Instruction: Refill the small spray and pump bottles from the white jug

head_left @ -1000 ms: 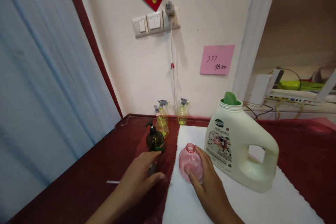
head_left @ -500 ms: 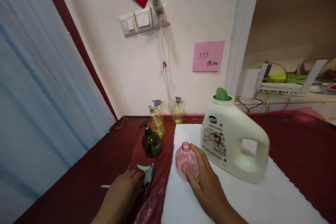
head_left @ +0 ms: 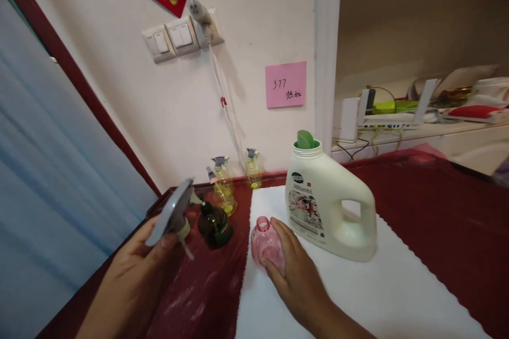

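My left hand [head_left: 137, 259] grips a grey spray nozzle [head_left: 175, 212] in the air over the left part of the table, its thin tube pointing down to the right. My right hand [head_left: 296, 270] is wrapped around the right side of a round pink clear bottle [head_left: 267, 248], which stands uncapped on a white cloth [head_left: 338, 296]. Behind the bottle and to its right is a large pale green detergent jug [head_left: 330, 206] with an open mouth and a green piece [head_left: 305, 140] poking out. A dark pump bottle [head_left: 214, 225] stands just right of the nozzle, its top partly hidden.
Small yellow spray bottles [head_left: 223, 185] stand near the wall, with another yellow spray bottle [head_left: 253, 169] beside the hanging cord [head_left: 228, 116]. Dark red covering [head_left: 417, 206] spans the table. On the right shelf sits a white router [head_left: 392, 119] with cables. A blue curtain [head_left: 47, 196] hangs left.
My left hand has lifted the spray nozzle off the table, up and to the left. My right hand still holds the pink bottle. The view has turned toward the right.
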The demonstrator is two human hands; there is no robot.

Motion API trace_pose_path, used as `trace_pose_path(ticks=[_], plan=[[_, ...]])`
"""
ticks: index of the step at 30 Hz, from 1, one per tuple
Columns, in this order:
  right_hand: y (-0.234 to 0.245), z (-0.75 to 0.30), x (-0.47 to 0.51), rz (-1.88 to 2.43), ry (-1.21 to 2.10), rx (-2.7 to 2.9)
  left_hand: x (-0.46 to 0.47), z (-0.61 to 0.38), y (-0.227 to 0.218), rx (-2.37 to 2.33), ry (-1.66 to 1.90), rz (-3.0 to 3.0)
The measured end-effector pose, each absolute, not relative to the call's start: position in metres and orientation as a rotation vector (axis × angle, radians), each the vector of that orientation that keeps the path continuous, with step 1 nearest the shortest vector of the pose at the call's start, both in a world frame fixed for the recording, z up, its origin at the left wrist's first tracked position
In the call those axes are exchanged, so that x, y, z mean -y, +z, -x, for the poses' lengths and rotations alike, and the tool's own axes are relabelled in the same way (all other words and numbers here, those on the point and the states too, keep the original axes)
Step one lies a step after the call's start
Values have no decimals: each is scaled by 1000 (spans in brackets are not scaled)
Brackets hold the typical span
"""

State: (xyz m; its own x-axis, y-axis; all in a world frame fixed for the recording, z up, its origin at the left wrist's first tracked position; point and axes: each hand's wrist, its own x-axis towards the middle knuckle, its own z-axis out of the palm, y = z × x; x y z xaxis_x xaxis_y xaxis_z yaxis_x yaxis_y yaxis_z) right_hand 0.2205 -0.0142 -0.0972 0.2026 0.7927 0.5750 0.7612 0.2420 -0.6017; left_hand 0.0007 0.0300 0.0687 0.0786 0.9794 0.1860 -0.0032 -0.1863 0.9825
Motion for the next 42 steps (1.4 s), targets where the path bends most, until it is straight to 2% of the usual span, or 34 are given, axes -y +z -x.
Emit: trace_pose_path(ticks=[4,10,19,29,42], plan=[[-95,-220,14,1488,-10,1525,-37,-45,87,-666,1498,-1213],[-93,-220,14,1467,-42,1514,-36,-93,97,-443,1471,-1209],[-93,-219,13,1468,-86,1521,-51,-121,65,-504,1359,-1160],[-90,-218,13,1480,-85,1545,-64,-109,-24,-769,1072,-1304],[-87,-218,14,1476,-57,1550,-57,-106,-17,-798,1070,-1440]])
